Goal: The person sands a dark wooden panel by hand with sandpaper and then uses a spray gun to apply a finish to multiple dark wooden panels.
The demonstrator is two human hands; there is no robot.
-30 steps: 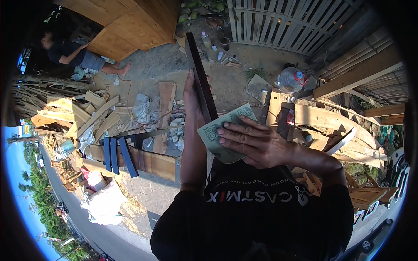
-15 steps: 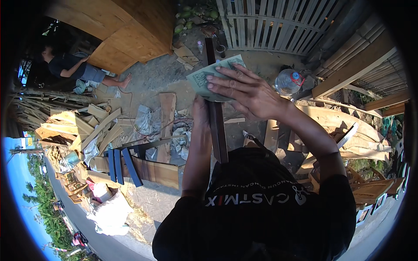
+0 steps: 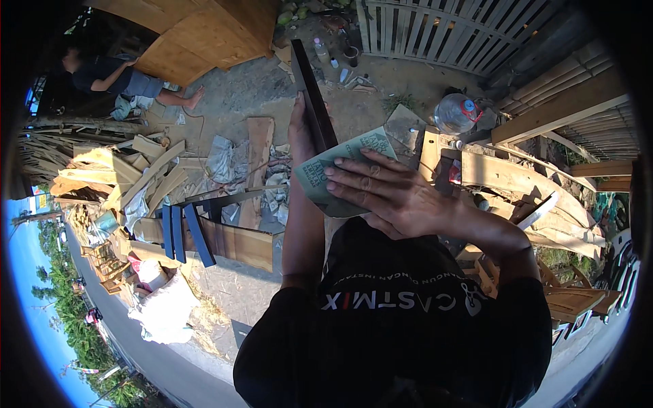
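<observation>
A long, narrow dark-brown board point(image 3: 314, 95) slants away from my chest, held up in front of me. My left hand point(image 3: 300, 129) is closed round its left side, with the fingers partly hidden. Across the near part of the board lies a pale green printed sheet of sandpaper point(image 3: 314, 173). My right hand point(image 3: 398, 194) presses this sheet down against the board with its fingers laid over it. The sandpaper and my right hand cover the board's near end.
Several dark painted wood strips point(image 3: 198, 234) rest across a plank point(image 3: 238, 253) at the left. Beyond them is a scrap wood pile point(image 3: 102, 170). A clear water jug point(image 3: 452, 114) stands at the right. A person point(image 3: 109, 78) sits by a large wooden cabinet point(image 3: 211, 37).
My right hand has slid the sandpaper toward me along the board. The board's far end has swung to the left, and my left hand now shows farther up its side.
</observation>
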